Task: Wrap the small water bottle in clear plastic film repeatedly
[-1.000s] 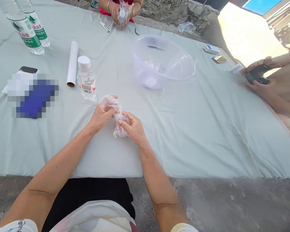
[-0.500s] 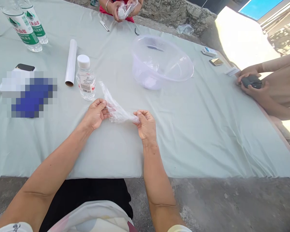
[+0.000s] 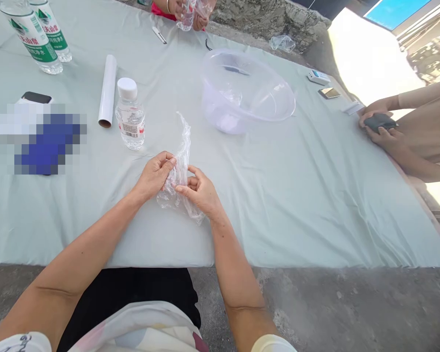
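Note:
A crumpled piece of clear plastic film is bunched between my hands just above the table's near side. My left hand pinches its left side with thumb and fingers. On the other side, my right hand has curled fingers and thumb closed on the film. One loose end points up and away, while another hangs below my fingers. Just beyond my left hand stands a small clear water bottle with a white cap. A white roll with a cardboard core lies to the left of the bottle.
A translucent basin with clear plastic inside sits beyond my right hand. Two large water bottles stand at the far left. A phone lies nearer. Opposite, a person's hands hold a bottle; at right, another person's hands hold something dark.
My right hand has moved left, closer to my left hand. The film, stretched sideways before, is now bunched and upright. The person opposite has tilted the bottle.

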A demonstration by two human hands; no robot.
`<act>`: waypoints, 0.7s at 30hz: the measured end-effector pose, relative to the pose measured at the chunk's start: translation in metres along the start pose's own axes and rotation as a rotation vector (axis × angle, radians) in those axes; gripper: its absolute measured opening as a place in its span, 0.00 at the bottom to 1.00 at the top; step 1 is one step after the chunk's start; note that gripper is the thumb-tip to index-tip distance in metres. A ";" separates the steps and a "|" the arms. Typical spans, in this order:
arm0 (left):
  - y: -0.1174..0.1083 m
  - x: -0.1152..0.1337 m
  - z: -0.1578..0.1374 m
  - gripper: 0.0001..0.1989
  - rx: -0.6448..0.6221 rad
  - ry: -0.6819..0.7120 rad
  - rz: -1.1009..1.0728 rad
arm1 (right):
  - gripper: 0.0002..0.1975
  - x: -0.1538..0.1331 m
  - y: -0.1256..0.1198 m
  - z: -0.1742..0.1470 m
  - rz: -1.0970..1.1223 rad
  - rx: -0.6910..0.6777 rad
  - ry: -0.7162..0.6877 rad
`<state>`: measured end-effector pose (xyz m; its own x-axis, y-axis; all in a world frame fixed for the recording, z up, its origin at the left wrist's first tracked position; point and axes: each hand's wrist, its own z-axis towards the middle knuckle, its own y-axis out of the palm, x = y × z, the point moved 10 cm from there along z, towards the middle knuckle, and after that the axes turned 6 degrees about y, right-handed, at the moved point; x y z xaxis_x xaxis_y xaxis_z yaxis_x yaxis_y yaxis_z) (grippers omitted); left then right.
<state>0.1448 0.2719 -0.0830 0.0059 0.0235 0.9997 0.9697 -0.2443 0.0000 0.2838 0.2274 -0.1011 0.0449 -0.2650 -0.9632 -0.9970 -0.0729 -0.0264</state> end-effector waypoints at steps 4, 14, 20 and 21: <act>-0.001 -0.005 -0.002 0.17 0.020 -0.031 0.074 | 0.16 0.008 0.005 0.002 0.077 0.021 0.051; 0.010 -0.007 -0.002 0.13 -0.145 -0.133 -0.043 | 0.26 0.001 -0.048 -0.002 0.139 0.363 -0.056; 0.007 -0.007 -0.003 0.08 -0.082 -0.098 0.095 | 0.21 -0.031 -0.032 -0.015 -0.205 0.383 -0.304; 0.005 -0.007 -0.003 0.07 -0.080 -0.098 0.121 | 0.17 -0.031 -0.030 -0.014 -0.216 0.380 -0.303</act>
<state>0.1494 0.2679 -0.0897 0.1492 0.0825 0.9854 0.9380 -0.3270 -0.1146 0.3135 0.2243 -0.0666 0.2877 0.0113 -0.9577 -0.9221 0.2736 -0.2737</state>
